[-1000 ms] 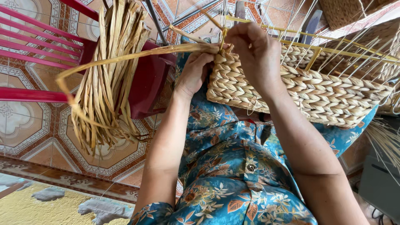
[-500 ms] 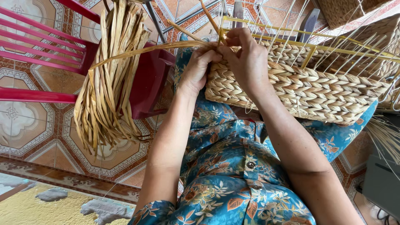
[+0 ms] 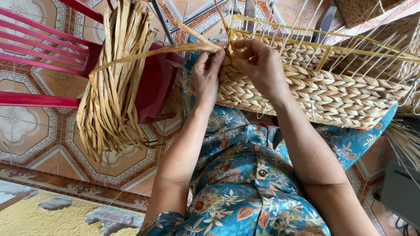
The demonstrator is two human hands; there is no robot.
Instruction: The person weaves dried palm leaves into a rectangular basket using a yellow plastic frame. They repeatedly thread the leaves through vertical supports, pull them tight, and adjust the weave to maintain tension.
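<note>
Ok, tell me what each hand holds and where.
The left hand pinches a long straw strand at its basket end. The right hand has its grip on strands at the woven basket's rim.

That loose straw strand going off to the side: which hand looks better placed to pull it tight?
Probably the left hand: its fingers already pinch the strand at the basket edge. The right hand is pressing the weave.

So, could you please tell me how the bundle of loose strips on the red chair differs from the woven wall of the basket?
The bundle hangs loose and limp over the red chair; the basket wall is plaited into tight, even rows. The bundle's strips run up and down, untouched; the basket's rows run sideways, with both hands at its edge. Both are the same straw-coloured fibre.
</note>
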